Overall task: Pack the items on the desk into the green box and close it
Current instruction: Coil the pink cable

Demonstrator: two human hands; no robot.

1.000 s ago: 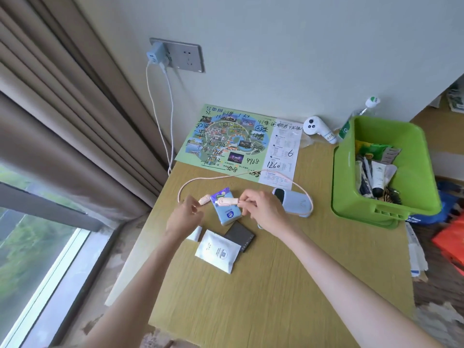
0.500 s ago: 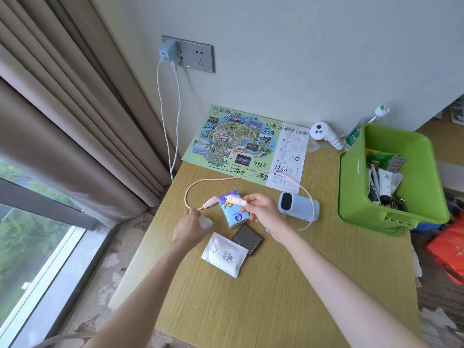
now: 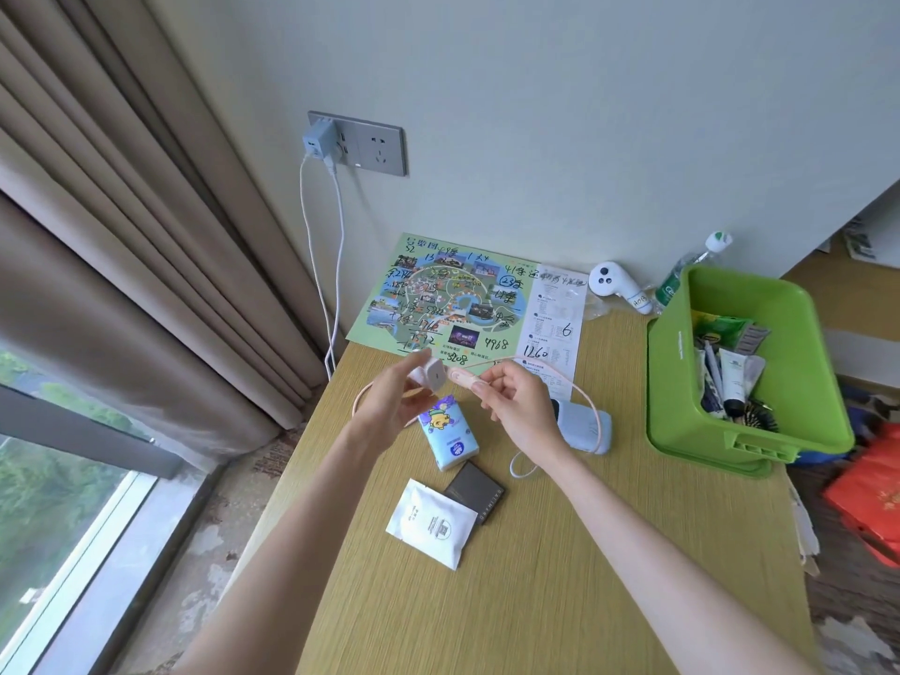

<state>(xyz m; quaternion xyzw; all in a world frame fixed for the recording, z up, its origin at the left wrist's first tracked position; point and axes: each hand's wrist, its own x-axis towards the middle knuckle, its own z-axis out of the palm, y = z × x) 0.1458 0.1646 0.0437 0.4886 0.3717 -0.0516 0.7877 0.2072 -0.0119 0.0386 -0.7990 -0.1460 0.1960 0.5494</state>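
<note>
My left hand (image 3: 394,404) holds a small white charger plug (image 3: 431,375) above the desk. My right hand (image 3: 518,406) pinches the pink connector (image 3: 462,377) of a pink cable (image 3: 582,397), its tip right beside the plug. Below the hands lie a blue tissue pack (image 3: 448,433), a light-blue power bank (image 3: 582,428), a dark flat packet (image 3: 475,489) and a white sachet (image 3: 431,521). The green box (image 3: 672,382) stands open at the desk's right edge, holding tubes, a packet and a hairbrush.
A park map (image 3: 462,304) with handwriting leans at the wall, next to a white hand-held device (image 3: 616,285) and a water bottle (image 3: 691,265). A grey charger (image 3: 319,141) sits in the wall socket, its white cables hanging down. Curtains and a window are at left; red bags (image 3: 871,499) lie on the floor at right.
My left hand picked the white plug up from the desk and raised it. My right hand lifted the pink connector up to meet it.
</note>
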